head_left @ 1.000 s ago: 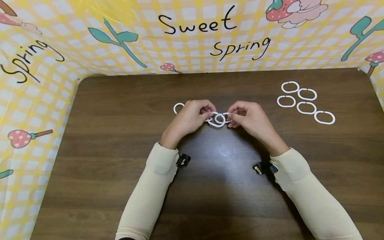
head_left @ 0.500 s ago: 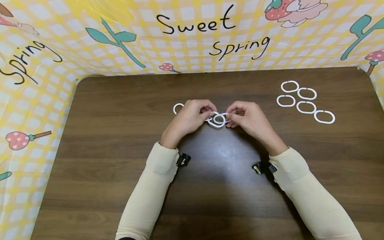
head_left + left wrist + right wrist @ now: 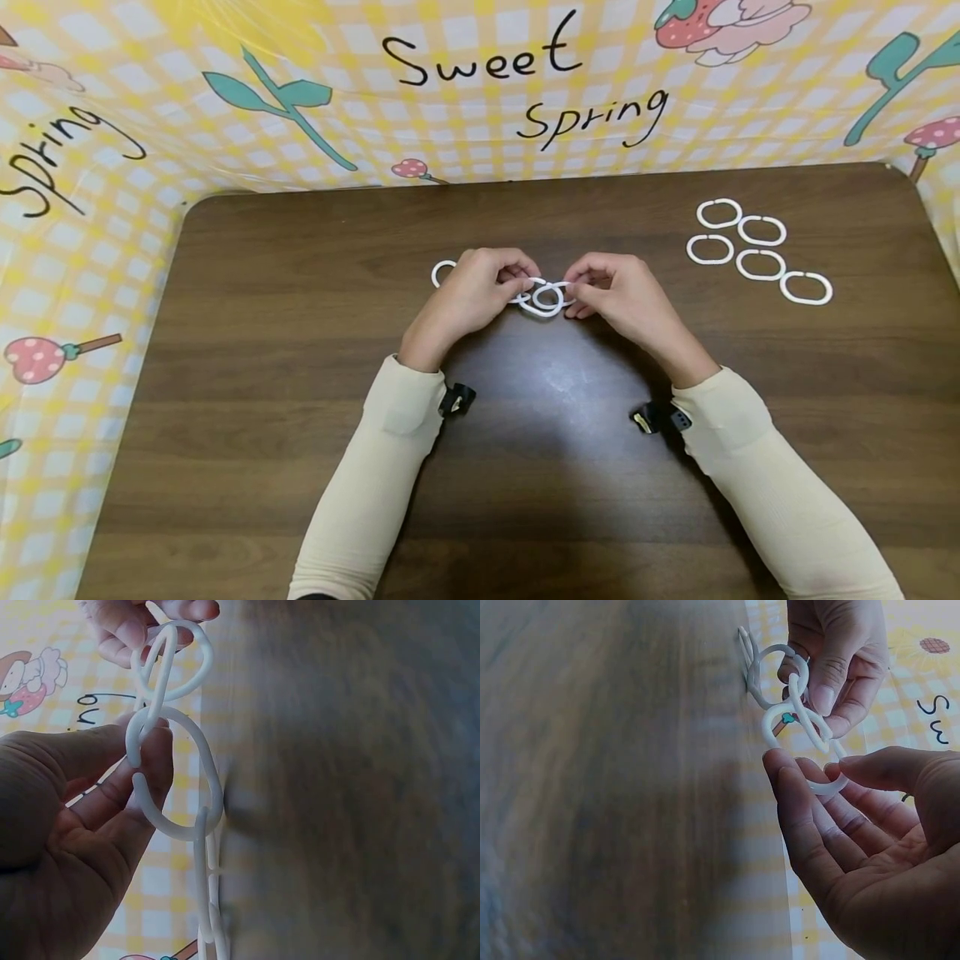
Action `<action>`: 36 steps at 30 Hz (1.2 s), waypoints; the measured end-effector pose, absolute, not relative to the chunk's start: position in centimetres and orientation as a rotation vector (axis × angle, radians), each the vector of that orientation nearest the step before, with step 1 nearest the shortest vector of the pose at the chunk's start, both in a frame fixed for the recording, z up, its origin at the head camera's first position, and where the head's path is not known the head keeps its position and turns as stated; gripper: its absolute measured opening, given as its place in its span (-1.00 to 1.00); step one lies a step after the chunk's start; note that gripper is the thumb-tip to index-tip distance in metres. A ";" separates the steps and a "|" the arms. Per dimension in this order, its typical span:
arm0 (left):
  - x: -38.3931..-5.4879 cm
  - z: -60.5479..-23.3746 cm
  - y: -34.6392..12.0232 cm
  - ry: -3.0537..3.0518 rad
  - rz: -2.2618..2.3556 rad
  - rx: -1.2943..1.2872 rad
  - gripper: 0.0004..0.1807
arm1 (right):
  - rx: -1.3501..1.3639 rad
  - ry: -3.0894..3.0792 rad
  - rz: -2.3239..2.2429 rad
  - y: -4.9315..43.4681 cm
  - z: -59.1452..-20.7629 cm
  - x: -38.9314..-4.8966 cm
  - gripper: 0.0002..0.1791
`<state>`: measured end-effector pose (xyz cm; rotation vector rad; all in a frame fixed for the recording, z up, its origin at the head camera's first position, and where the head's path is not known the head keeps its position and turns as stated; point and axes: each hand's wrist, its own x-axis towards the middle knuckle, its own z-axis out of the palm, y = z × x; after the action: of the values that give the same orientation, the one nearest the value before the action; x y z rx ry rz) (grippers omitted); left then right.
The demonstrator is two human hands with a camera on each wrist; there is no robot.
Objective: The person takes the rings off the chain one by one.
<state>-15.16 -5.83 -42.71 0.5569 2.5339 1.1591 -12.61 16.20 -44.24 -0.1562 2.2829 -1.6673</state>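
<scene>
My left hand (image 3: 468, 292) pinches a white plastic chain link (image 3: 214, 772) between thumb and fingers, close to the narrow gap in its side. Linked chain pieces (image 3: 201, 877) trail from it; in the head view one more link (image 3: 442, 272) shows past the left hand's far side. My right hand (image 3: 618, 287) pinches another white link (image 3: 826, 789) by its edge. Between the two hands a slanting link (image 3: 799, 712) passes through the left-held link and crosses the right-held one. The fingertips hide part of both held links. Both hands are close together near the middle of the table.
Several loose white links (image 3: 760, 264) lie grouped at the table's back right, each with a small gap. The brown wooden table (image 3: 300, 467) meets a yellow checked cloth (image 3: 465, 125) along its back and left edges. A small black camera (image 3: 456, 401) sits on each wrist.
Both hands stay almost still, holding their links close together. The head view has shifted slightly, so the background and the loose links appear a little farther left.
</scene>
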 end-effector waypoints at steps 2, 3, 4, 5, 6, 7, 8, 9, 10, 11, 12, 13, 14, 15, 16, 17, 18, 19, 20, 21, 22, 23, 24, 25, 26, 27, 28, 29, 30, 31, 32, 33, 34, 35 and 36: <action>-15.1 -42.6 -5.8 2.531 1.159 0.552 -0.90 | -0.157 2.287 -1.662 16.2 -44.3 -12.6 -0.86; -15.1 -42.6 -5.8 2.529 1.160 0.551 -0.90 | -0.158 2.292 -1.659 16.3 -44.3 -12.6 -0.86; -15.1 -42.5 -5.8 2.527 1.162 0.550 -0.90 | -0.159 2.294 -1.658 16.3 -44.3 -12.6 -0.86; -15.1 -42.5 -5.8 2.526 1.163 0.550 -0.89 | -0.161 2.295 -1.658 16.3 -44.3 -12.6 -0.86; -15.1 -42.5 -5.7 2.525 1.162 0.549 -0.89 | -0.165 2.297 -1.659 16.3 -44.3 -12.6 -0.86; -15.1 -42.5 -5.7 2.522 1.165 0.549 -0.89 | -0.167 2.298 -1.661 16.3 -44.3 -12.6 -0.86; -15.1 -42.5 -5.7 2.520 1.167 0.550 -0.89 | -0.169 2.299 -1.662 16.3 -44.3 -12.6 -0.87; -15.1 -42.5 -5.7 2.519 1.168 0.552 -0.88 | -0.172 2.300 -1.662 16.3 -44.3 -12.7 -0.87; -15.1 -42.5 -5.6 2.517 1.169 0.552 -0.88 | -0.174 2.301 -1.661 16.3 -44.3 -12.7 -0.87; -15.1 -42.5 -5.6 2.515 1.169 0.554 -0.88 | -0.175 2.301 -1.661 16.3 -44.3 -12.7 -0.87; -15.1 -42.5 -5.6 2.514 1.170 0.556 -0.88 | -0.176 2.301 -1.659 16.3 -44.3 -12.7 -0.87; -15.0 -42.5 -5.6 2.513 1.171 0.559 -0.88 | -0.176 2.303 -1.655 16.4 -44.2 -12.7 -0.87; -15.0 -42.5 -5.6 2.513 1.170 0.561 -0.88 | -0.176 2.304 -1.651 16.4 -44.2 -12.8 -0.86; -15.0 -42.5 -5.6 2.515 1.169 0.564 -0.88 | -0.177 2.305 -1.647 16.4 -44.2 -12.8 -0.86; -15.0 -42.5 -5.6 2.517 1.165 0.565 -0.88 | -0.177 2.307 -1.643 16.4 -44.2 -12.8 -0.86; -15.0 -42.5 -5.6 2.519 1.163 0.567 -0.87 | -0.179 2.310 -1.639 16.4 -44.1 -12.8 -0.86; -15.0 -42.5 -5.6 2.522 1.160 0.568 -0.87 | -0.182 2.314 -1.634 16.4 -44.1 -12.8 -0.86; -15.0 -42.5 -5.7 2.524 1.158 0.569 -0.87 | -0.186 2.317 -1.629 16.4 -44.1 -12.8 -0.86; -15.0 -42.5 -5.6 2.525 1.156 0.570 -0.87 | -0.189 2.318 -1.626 16.4 -44.0 -12.8 -0.86; -15.0 -42.5 -5.6 2.527 1.154 0.572 -0.87 | -0.193 2.320 -1.622 16.4 -44.0 -12.8 -0.86; -15.0 -42.5 -5.6 2.527 1.152 0.573 -0.87 | -0.195 2.320 -1.619 16.5 -44.0 -12.8 -0.86; -15.0 -42.5 -5.6 2.527 1.151 0.574 -0.87 | -0.196 2.319 -1.617 16.5 -44.0 -12.8 -0.86; -15.0 -42.5 -5.6 2.528 1.150 0.575 -0.87 | -0.196 2.317 -1.616 16.5 -44.0 -12.8 -0.86; -15.0 -42.5 -5.6 2.528 1.149 0.575 -0.87 | -0.196 2.314 -1.615 16.5 -44.0 -12.8 -0.86; -15.0 -42.5 -5.6 2.528 1.148 0.577 -0.87 | -0.195 2.312 -1.615 16.5 -44.0 -12.8 -0.87; -15.0 -42.5 -5.6 2.528 1.147 0.579 -0.87 | -0.194 2.312 -1.614 16.5 -44.0 -12.8 -0.87; -15.0 -42.6 -5.6 2.529 1.146 0.581 -0.87 | -0.195 2.311 -1.614 16.5 -44.0 -12.7 -0.87; -15.1 -42.6 -5.6 2.528 1.146 0.583 -0.87 | -0.196 2.311 -1.613 16.5 -44.0 -12.7 -0.87; -15.1 -42.6 -5.6 2.528 1.146 0.587 -0.87 | -0.200 2.312 -1.613 16.5 -44.0 -12.7 -0.87; -15.1 -42.6 -5.6 2.528 1.147 0.591 -0.88 | -0.203 2.313 -1.614 16.5 -44.0 -12.7 -0.87; -15.1 -42.6 -5.5 2.528 1.147 0.596 -0.88 | -0.206 2.316 -1.614 16.5 -44.0 -12.7 -0.87; -15.1 -42.6 -5.5 2.527 1.147 0.599 -0.89 | -0.210 2.316 -1.615 16.6 -44.0 -12.7 -0.87; -15.1 -42.6 -5.5 2.527 1.146 0.603 -0.89 | -0.212 2.318 -1.614 16.6 -44.0 -12.7 -0.87; -15.1 -42.6 -5.5 2.525 1.146 0.606 -0.89 | -0.214 2.321 -1.612 16.6 -44.0 -12.7 -0.87; -15.1 -42.6 -5.5 2.523 1.146 0.607 -0.90 | -0.216 2.324 -1.610 16.6 -44.0 -12.7 -0.87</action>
<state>-15.06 -5.52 -42.60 0.6073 2.5227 1.1458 -12.71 16.64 -43.99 -0.2156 2.3239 -1.6099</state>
